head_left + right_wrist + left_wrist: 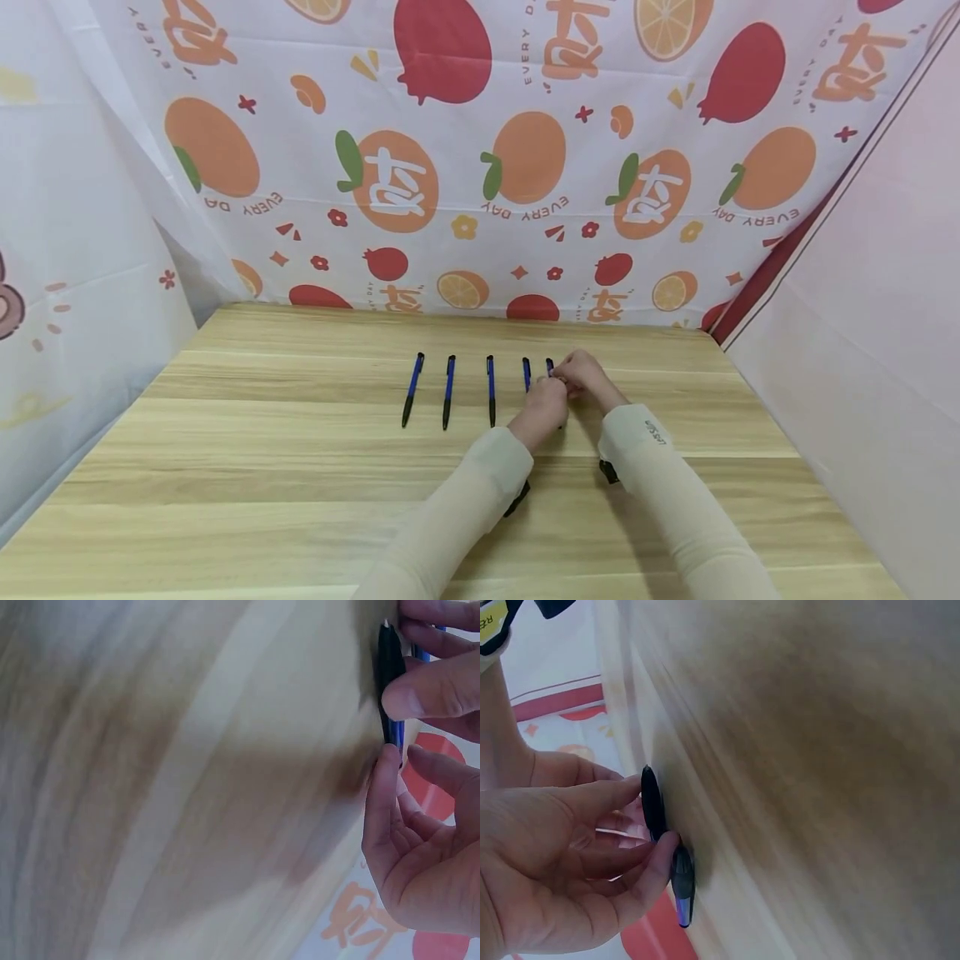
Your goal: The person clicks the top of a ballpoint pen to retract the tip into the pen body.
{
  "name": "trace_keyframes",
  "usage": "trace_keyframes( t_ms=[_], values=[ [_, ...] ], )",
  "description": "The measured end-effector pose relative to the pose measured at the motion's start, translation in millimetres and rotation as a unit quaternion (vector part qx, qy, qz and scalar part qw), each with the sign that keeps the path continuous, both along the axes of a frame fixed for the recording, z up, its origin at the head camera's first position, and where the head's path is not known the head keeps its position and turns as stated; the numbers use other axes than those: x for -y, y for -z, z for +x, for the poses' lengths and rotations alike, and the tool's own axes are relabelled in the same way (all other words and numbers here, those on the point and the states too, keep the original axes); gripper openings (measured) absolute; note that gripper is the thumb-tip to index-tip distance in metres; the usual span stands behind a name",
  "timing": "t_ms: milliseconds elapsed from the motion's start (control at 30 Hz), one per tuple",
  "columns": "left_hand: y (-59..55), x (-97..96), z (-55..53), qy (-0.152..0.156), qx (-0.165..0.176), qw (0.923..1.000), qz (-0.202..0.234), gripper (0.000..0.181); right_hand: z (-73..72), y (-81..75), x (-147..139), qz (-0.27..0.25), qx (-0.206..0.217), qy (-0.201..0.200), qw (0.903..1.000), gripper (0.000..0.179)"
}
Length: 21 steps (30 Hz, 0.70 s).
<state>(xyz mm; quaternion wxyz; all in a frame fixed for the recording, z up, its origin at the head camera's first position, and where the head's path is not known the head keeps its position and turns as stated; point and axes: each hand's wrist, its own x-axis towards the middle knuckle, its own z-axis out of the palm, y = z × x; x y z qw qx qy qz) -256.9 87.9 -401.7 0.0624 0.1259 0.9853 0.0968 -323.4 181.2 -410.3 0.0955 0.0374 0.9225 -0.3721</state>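
Note:
Several blue pens with black grips and clips lie in a row on the table. The rightmost pen point(390, 660) has both hands on it, its middle mostly hidden by them in the head view. My left hand point(546, 407) pinches this pen near its black grip, the thumb lying across it in the right wrist view. At the clip end, my right hand point(587, 375) holds the pen between thumb and finger. Close to the left hand is a neighbouring pen point(527, 372), partly covered by that hand. Its black grip point(682, 874) shows beside the left fingertips in the left wrist view.
Further left lie a pen point(491, 392), another pen point(448, 393) and the leftmost pen point(412, 390), spaced apart. The wood-grain table point(247, 467) ends at a fruit-print curtain point(465, 225) behind. White cloth point(862, 333) hangs at the right side.

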Motion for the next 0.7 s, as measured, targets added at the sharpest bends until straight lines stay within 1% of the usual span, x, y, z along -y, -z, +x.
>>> trace_keyframes(
  t_ms=[100,167,333,400,467,567,633,700],
  values=[
    [1.9,0.5,1.0,0.006,-0.009,0.9999,0.009,0.020,1.8,1.9,1.4,-0.011,-0.003,0.002,0.9999,0.016],
    [2.9,0.9,2.7,0.008,-0.023,0.9996,0.016,0.018,2.9,3.5,2.7,-0.013,-0.012,0.003,0.9998,0.015],
    [6.2,1.5,6.4,0.006,-0.063,0.9964,0.056,0.014,5.7,6.8,6.2,0.023,-0.045,0.005,0.9987,0.020],
    [7.9,1.0,6.7,0.004,-0.071,0.9956,0.061,0.014,6.2,8.2,6.7,0.041,-0.055,0.005,0.9976,0.025],
    [8.8,0.4,6.6,-0.001,-0.070,0.9955,0.064,0.014,6.5,9.1,7.3,0.051,-0.060,0.003,0.9969,0.030],
    [8.8,-0.2,6.3,-0.014,-0.053,0.9963,0.066,0.019,7.2,10.2,7.7,0.050,-0.060,-0.001,0.9969,0.036],
    [8.5,-0.3,6.2,-0.023,-0.041,0.9959,0.078,0.022,8.0,10.3,8.1,0.048,-0.061,-0.001,0.9970,0.038],
    [9.1,0.2,5.9,-0.029,-0.034,0.9948,0.092,0.026,9.5,9.7,8.7,0.043,-0.066,0.002,0.9969,0.036]
  ],
)
